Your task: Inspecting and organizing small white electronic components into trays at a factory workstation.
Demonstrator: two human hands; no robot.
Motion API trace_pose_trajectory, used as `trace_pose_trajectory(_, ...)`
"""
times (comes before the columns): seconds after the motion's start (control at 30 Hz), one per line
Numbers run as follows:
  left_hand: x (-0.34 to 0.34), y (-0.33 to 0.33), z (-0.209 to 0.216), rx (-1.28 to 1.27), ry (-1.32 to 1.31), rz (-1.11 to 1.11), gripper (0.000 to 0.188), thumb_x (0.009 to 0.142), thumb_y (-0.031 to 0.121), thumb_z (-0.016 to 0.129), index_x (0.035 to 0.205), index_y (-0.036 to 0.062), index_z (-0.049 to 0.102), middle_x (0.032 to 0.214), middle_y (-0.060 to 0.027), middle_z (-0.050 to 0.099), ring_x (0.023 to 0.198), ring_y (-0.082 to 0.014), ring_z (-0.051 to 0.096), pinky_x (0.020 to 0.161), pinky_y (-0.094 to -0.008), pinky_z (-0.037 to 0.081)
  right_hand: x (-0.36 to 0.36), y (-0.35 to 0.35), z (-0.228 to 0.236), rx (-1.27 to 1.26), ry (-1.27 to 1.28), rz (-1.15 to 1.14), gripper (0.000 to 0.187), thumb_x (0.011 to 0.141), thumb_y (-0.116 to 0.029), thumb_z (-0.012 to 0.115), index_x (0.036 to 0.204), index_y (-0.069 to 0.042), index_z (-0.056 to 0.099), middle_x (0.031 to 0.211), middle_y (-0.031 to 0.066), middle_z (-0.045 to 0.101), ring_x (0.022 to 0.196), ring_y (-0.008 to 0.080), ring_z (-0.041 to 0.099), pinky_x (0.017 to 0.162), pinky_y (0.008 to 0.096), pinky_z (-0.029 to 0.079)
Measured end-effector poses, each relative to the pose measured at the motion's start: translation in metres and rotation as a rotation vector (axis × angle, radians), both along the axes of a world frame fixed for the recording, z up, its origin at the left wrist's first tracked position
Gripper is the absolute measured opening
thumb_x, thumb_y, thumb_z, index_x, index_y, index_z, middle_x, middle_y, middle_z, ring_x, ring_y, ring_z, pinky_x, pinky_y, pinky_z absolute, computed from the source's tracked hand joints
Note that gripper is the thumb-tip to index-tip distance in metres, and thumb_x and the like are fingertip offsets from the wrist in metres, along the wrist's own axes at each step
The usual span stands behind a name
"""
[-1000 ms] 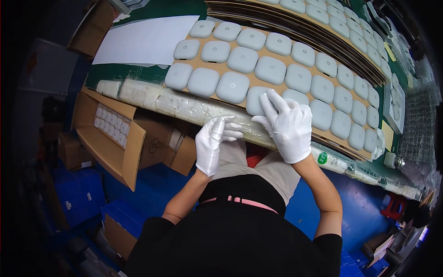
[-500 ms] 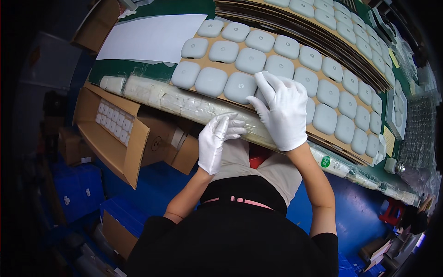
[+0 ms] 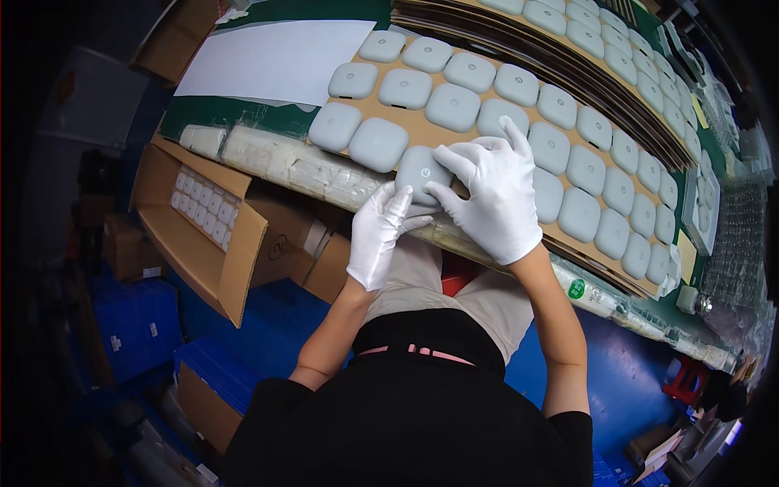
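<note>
Between my two white-gloved hands is a pale grey rounded-square plastic case, drawn out of the front row to the edge of the cardboard sheet. My left hand grips its near left corner, thumb on top and fingers underneath. With thumb and forefinger, my right hand holds the case's right side; its other fingers rise above the neighbouring cases. More cases of the same kind, such as one at the left, lie in rows on the sheet, each with a small round mark on top.
White paper lies on the green tabletop at the left. Behind stands a stack of cardboard sheets topped with more cases. Plastic-wrapped padding lines the table's near edge. An opened carton of cases sits below left.
The grey case has come toward me out of its row, tilted a little. My left hand has risen to take its corner, and my right hand has closed on its side.
</note>
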State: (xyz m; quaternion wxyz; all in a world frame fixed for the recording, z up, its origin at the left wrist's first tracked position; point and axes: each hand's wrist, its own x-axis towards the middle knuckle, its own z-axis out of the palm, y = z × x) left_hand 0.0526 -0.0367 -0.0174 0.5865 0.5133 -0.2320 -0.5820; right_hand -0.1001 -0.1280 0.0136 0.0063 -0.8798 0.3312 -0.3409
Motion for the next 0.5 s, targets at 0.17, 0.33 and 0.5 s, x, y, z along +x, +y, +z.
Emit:
trace_pose_trajectory(0.17, -0.003, -0.003, 0.001, 0.030, 0.049, -0.029, 0.030, 0.102, 0.020, 0.053, 0.122, -0.0017, 0.053, 0.105, -0.0107, 0.063, 0.088, -0.0113, 0.063, 0.079, -0.0231, 0.055, -0.004, 0.009, 0.003, 0.024, -0.052, 0.001, 0.052, 0.066, -0.020, 0.080, 0.115, -0.009, 0.064, 0.097, 0.0048, 0.066, 0.092, 0.0220, 0.062, 0.113, 0.0503, 0.029)
trace_pose_trajectory(0.33, -0.002, 0.007, 0.003, -0.038, 0.370, -0.160, 0.033, 0.102, 0.023, 0.053, 0.125, -0.0006, 0.051, 0.107, -0.0099, 0.063, 0.088, -0.0104, 0.062, 0.079, -0.0236, 0.054, -0.008, 0.030, 0.014, 0.125, -0.279, -0.039, 0.065, 0.062, -0.021, 0.083, 0.122, -0.008, 0.063, 0.103, 0.0052, 0.066, 0.096, 0.0210, 0.061, 0.113, 0.0505, 0.030)
trace_pose_trajectory(0.5, -0.006, 0.018, 0.005, -0.084, 0.512, -0.277, 0.035, 0.102, 0.025, 0.054, 0.127, 0.0009, 0.051, 0.108, -0.0097, 0.062, 0.091, -0.0107, 0.061, 0.082, -0.0254, 0.053, -0.015, 0.048, 0.018, 0.222, -0.401, -0.060, 0.074, 0.059, -0.023, 0.086, 0.127, -0.006, 0.060, 0.108, 0.0059, 0.065, 0.099, 0.0203, 0.061, 0.112, 0.0496, 0.032)
